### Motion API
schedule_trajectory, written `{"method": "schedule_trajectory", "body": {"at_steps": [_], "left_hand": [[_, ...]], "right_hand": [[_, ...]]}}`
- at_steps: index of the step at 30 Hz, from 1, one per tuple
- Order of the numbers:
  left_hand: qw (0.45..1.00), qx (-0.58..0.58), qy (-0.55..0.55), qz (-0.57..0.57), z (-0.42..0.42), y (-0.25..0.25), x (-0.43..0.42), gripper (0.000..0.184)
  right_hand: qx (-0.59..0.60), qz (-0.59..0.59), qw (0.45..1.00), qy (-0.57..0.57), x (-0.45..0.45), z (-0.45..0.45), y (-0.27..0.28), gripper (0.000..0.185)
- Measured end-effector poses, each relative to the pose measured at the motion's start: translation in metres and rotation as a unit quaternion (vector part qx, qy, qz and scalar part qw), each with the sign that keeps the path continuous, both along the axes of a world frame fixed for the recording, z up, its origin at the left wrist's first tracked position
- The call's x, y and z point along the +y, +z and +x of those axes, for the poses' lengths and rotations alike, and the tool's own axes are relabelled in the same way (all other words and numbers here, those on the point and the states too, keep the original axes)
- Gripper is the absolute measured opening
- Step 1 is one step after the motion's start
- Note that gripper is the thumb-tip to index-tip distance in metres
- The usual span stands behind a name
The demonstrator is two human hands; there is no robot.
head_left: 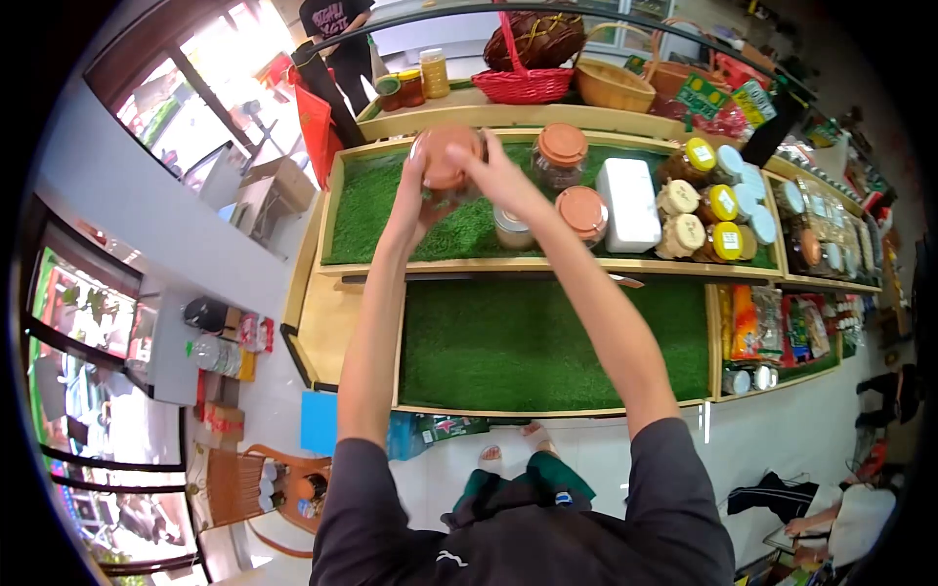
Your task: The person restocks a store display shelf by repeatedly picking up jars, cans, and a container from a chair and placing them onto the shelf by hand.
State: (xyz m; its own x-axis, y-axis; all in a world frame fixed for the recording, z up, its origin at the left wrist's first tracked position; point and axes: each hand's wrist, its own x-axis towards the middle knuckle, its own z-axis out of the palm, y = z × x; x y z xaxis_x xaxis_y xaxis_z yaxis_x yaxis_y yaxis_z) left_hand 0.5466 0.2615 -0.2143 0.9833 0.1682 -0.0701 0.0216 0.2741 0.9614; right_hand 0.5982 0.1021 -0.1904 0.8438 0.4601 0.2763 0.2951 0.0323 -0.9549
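Both my hands are up over the upper shelf, around a jar with an orange-brown lid (447,148). My left hand (413,203) grips its left side, and my right hand (495,174) reaches over its lid from the right. Motion blurs the jar a little, and my hands cover part of its body. To the right stand two more orange-lidded jars, one farther back (561,154) and one nearer (583,213). A smaller jar with a pale lid (512,230) is just below my right forearm. Beside them stands a white rectangular container (628,205).
Yellow-lidded jars (721,203) and cloth-topped jars (681,232) cluster at the right. A red basket (523,86) and a wicker basket (614,86) stand behind. Green turf lines the lower shelf (557,347). People are at the back left (337,39) and lower right (850,523).
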Motion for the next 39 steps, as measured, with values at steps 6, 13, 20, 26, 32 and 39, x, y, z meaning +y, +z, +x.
{"method": "schedule_trajectory", "body": {"at_steps": [6,13,20,26,32,39], "left_hand": [[0.999,0.016,-0.045,-0.014,0.086,-0.029,-0.012,0.083],[0.996,0.069,-0.045,-0.032,0.108,-0.065,-0.012,0.067],[0.998,0.058,-0.016,0.029,0.112,-0.064,-0.026,0.048],[0.995,0.069,-0.012,0.069,0.107,-0.058,-0.039,0.048],[0.992,0.047,-0.034,0.114,0.112,-0.066,-0.048,0.050],[0.996,0.052,0.047,0.061,0.058,-0.060,-0.042,0.059]], "right_hand": [[0.058,-0.093,0.992,-0.064,0.013,0.086,-0.048,0.104],[0.067,-0.167,0.984,0.005,-0.008,0.108,-0.071,0.101],[0.083,-0.218,0.972,-0.028,-0.021,0.082,-0.059,0.105],[0.070,-0.180,0.981,-0.016,-0.035,0.096,-0.077,0.093],[0.061,-0.321,0.944,-0.042,-0.049,0.091,-0.059,0.088],[-0.343,-0.187,0.910,-0.139,-0.066,0.080,-0.045,0.050]]}}
